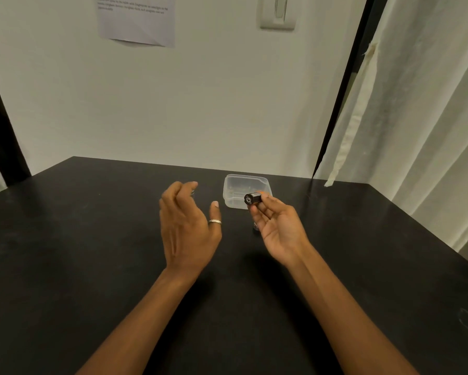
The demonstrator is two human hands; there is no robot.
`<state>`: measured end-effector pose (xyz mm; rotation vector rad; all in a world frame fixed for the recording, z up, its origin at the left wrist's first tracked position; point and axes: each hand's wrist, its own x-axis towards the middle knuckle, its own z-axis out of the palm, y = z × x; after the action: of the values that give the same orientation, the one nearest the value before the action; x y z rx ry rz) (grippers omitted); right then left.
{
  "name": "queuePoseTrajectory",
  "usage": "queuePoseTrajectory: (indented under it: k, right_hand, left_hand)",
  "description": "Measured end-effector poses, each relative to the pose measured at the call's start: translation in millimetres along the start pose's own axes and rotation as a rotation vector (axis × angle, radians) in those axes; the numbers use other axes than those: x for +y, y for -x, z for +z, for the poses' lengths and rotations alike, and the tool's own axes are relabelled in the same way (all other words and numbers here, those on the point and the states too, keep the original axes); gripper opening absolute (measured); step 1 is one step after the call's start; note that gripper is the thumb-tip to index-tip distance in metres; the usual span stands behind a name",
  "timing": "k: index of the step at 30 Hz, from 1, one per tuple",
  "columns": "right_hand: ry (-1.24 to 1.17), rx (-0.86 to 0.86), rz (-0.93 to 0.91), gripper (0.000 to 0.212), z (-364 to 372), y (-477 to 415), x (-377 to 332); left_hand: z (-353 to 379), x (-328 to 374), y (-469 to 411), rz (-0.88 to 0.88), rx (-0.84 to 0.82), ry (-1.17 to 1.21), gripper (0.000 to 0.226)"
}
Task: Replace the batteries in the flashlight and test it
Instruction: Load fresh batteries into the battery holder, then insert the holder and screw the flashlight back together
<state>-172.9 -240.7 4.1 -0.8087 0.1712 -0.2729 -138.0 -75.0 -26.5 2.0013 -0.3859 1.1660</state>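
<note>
Flashlight piece (252, 198), short black cylinder with orange end: pinching it in right hand (277, 228) over black worktop (92, 239), before clear plastic tub (228, 194); holding left hand (185, 226) loosely open, empty. Seemingly swapping batteries; next, needing careful refitting.

Pinches short black cylinder (252, 198), orange at far end, in right hand (279, 228), palm up, above black table (92, 239); holds left hand (187, 228) raised beside it, apart, fingers loosely curled, ring (214, 222) on thumb; clear plastic tub (235, 182) just behind; light switch (277, 12) on wall.
</note>
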Motion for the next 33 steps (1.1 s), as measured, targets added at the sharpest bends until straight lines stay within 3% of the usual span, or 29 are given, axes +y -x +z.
queuePoseTrajectory:
  k: [7,9,11,14,18,23,27,33]
  right_hand:
    - [-0.040,0.021,0.019,0.030,0.2,-1.9,0.4]
    - [-0.052,0.022,0.024,0.029,-0.3,-2.3,0.2]
    - [-0.071,0.030,0.035,0.026,-0.9,-2.5,-0.2]
    - [-0.128,0.036,0.063,0.031,-3.0,-2.3,-2.3]
    - [-0.207,0.034,0.104,0.022,-5.1,-1.4,-6.5]
    - [-0.202,0.050,0.106,0.029,-6.7,-0.7,-6.2]
    - [-0.154,0.048,0.079,0.033,-5.2,-1.4,-3.5]
    - [0.044,-0.017,-0.024,0.018,-1.9,-4.5,3.1]
  left_hand:
    - [7.0,-16.2,-3.3,-0.403,-0.246,0.043,0.089]
    - [9.7,-22.1,-5.5,-0.511,-0.313,0.068,0.089]
    - [13.3,-28.0,-5.8,-0.545,-0.366,0.051,0.074]
    - [13.0,-29.1,-7.0,-0.537,-0.414,0.001,0.044]
    - [8.1,-22.8,-4.2,-0.367,-0.356,0.013,0.030]
    - [9.0,-19.6,1.1,-0.152,-0.351,0.105,0.029]
    - [11.1,-20.4,2.1,-0.113,-0.381,0.187,0.033]
    - [11.8,-20.7,3.0,-0.059,-0.402,0.230,0.035]
